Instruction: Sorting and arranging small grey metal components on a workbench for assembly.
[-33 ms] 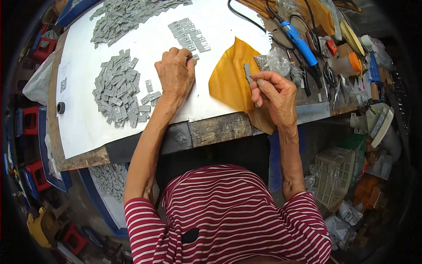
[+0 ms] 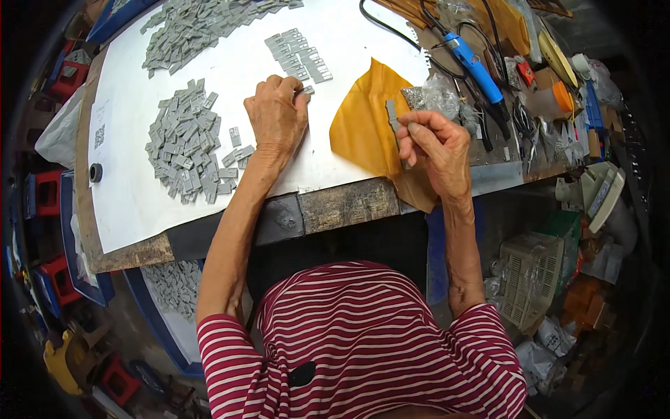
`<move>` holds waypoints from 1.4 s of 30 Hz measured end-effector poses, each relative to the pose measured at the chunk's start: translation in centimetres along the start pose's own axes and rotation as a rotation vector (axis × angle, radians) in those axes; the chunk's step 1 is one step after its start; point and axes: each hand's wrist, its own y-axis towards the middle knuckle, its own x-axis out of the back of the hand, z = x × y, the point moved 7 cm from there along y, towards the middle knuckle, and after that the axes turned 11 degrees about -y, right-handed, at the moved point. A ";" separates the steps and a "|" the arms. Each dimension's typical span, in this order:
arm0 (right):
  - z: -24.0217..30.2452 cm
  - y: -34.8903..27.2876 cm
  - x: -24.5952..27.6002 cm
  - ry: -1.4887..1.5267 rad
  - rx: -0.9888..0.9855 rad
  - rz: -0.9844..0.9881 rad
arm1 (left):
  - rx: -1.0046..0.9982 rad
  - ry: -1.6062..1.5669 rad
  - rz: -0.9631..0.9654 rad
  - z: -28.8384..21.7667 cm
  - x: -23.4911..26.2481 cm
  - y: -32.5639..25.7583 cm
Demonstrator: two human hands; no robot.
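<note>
My left hand [image 2: 276, 117] rests on the white sheet [image 2: 335, 129] with its fingers curled down. At its fingertips a small flat grey piece [image 2: 308, 90] shows in part; the rest is hidden by the fingers. Just beyond lie overlapping rows of similar grey pieces [image 2: 296, 52]. My right hand [image 2: 440, 143] is closed in a pinch on a narrow grey strip with a stepped edge [image 2: 391, 114], held over a yellow-brown paper envelope [image 2: 359, 122]. The fingers cover the strip's middle.
Piles of grey pieces lie left [image 2: 185, 143] and at the back [image 2: 192, 35]. A blue electric screwdriver [image 2: 474, 66], cables, pliers [image 2: 527, 129] and a clear plastic bag [image 2: 441, 98] crowd the right side. A black ring [image 2: 96, 172] sits near the left edge. Blue trays [image 2: 157, 321] stand below.
</note>
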 end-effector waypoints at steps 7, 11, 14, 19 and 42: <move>-0.3 2.2 1.3 -0.240 0.025 -0.035 | 0.007 -0.023 -0.018 0.3 -0.1 0.4; 0.2 3.5 1.4 -0.501 0.092 -0.022 | -0.042 -0.010 -0.046 0.0 0.2 0.6; 0.0 4.6 1.5 -0.795 0.301 -0.074 | -0.093 0.003 -0.081 -0.4 0.3 0.9; 0.0 5.3 0.3 -1.023 0.465 -0.039 | -0.113 0.042 -0.086 -0.2 0.1 1.0; -1.8 6.5 -2.0 -1.360 0.645 0.219 | 0.011 -0.334 -0.182 -0.3 10.0 -1.6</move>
